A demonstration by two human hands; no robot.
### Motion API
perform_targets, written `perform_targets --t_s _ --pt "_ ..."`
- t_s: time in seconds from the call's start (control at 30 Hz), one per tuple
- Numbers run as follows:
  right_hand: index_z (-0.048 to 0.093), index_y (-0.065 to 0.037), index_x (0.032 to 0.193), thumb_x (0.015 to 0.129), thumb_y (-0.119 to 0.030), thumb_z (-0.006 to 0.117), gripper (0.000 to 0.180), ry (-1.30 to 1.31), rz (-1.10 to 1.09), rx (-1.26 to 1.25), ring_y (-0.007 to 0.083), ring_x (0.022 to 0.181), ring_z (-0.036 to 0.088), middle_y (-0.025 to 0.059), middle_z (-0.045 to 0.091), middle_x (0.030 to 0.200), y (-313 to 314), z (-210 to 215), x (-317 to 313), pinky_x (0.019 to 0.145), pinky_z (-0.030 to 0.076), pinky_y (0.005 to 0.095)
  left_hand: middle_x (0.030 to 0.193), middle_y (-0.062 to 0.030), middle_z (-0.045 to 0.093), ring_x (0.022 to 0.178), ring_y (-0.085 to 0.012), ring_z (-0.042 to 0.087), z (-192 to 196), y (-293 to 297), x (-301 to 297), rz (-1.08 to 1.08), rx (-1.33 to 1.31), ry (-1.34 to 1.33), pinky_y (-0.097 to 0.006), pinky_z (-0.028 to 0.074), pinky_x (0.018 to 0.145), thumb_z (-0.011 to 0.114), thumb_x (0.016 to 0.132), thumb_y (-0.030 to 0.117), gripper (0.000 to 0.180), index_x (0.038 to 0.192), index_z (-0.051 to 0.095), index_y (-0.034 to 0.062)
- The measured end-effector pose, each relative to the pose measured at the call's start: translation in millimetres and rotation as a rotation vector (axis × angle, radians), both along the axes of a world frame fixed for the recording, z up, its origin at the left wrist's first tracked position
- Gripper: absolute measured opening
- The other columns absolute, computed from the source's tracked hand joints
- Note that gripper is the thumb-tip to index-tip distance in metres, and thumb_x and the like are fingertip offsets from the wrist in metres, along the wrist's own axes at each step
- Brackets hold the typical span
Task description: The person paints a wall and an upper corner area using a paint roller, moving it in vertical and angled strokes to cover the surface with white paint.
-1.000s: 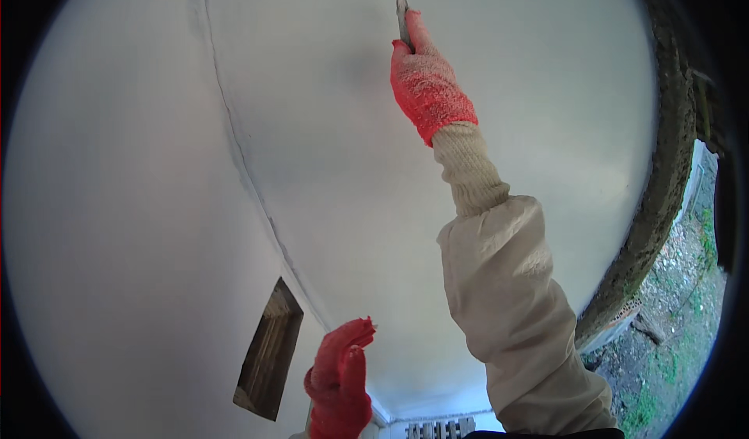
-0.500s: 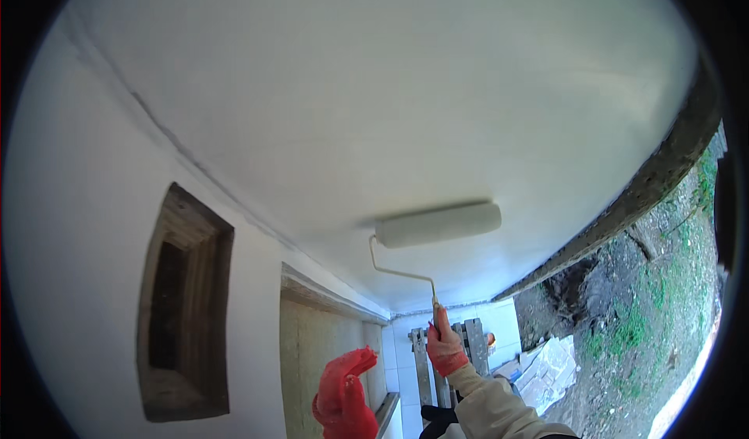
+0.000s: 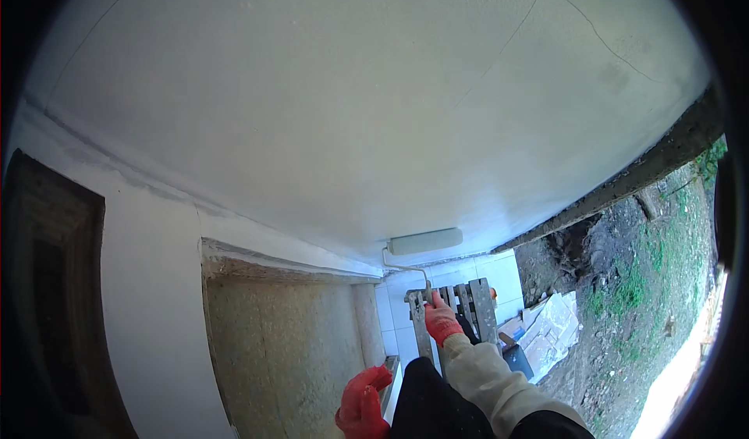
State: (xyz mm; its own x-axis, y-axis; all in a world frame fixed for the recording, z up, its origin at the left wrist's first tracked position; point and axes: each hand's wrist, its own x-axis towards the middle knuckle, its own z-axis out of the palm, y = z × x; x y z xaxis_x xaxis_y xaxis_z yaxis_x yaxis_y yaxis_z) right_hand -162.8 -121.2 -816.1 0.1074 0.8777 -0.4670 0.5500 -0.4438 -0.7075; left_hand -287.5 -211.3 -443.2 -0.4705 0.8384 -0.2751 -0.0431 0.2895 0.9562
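Note:
My right hand (image 3: 442, 319), in a red-palmed glove, is closed around the handle of a paint roller (image 3: 426, 241). The roller's long white sleeve lies against a broad whitish plastered surface (image 3: 328, 127), close to its lower end, and a bent wire frame joins it to the handle. Low in the view, my left hand (image 3: 363, 404) wears a red glove. Its fingers are half curled with the thumb apart, and nothing shows in them.
A slatted wooden bench (image 3: 484, 314) stands on white floor tiles (image 3: 499, 271) below my right hand. Plastic sheeting (image 3: 552, 334) lies beside it. Grassy ground (image 3: 640, 283) runs along the right, past a rough beam edge (image 3: 624, 185). At left are a recessed opening (image 3: 58, 283) and a doorway (image 3: 289, 345).
The view has shifted, with the wall openings now farther left. The roller has moved down toward the surface's lower end, and my left hand sits lower.

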Motion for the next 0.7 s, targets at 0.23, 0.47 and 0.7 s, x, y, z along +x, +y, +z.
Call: perform_targets --t_s 0.23,0.47,0.7 --pt "0.042 -0.018 0.140 0.091 -0.011 0.057 0.051 0.215 0.040 0.455 0.0056 0.071 0.054 0.0030 0.059 0.084 -33.0 158.3 31.8 0.065 0.046 0.0216 0.107 -0.0210 0.060 0.091 -0.0301 0.064 38.4 9.1 -10.0 -0.066 0.312 0.140 -0.041 0.054 0.082 0.039 0.095 0.013 0.030 0.113 0.052 -0.0075" --pt "0.045 -0.010 0.136 0.089 0.003 0.055 0.049 0.313 0.024 0.927 0.0078 0.081 0.055 0.0014 0.059 0.100 -4.7 359.8 30.3 0.070 0.045 0.0184 0.102 -0.0188 0.062 0.088 -0.0260 0.065 128.9 -9.8 7.1 -0.021 0.604 0.137 -0.034 0.054 0.077 0.047 0.091 0.007 0.024 0.108 0.056 -0.0059" --pt "0.047 -0.003 0.131 0.085 0.006 0.058 0.048 0.374 -0.049 1.270 0.0218 0.082 0.065 0.0190 0.065 0.100 49.4 569.9 -3.6 0.075 0.049 0.0259 0.108 -0.0116 0.062 0.097 -0.0200 0.061 241.4 4.9 20.2 -0.090 0.717 0.099 -0.032 0.050 0.086 0.046 0.096 0.009 0.025 0.116 0.056 -0.0028"
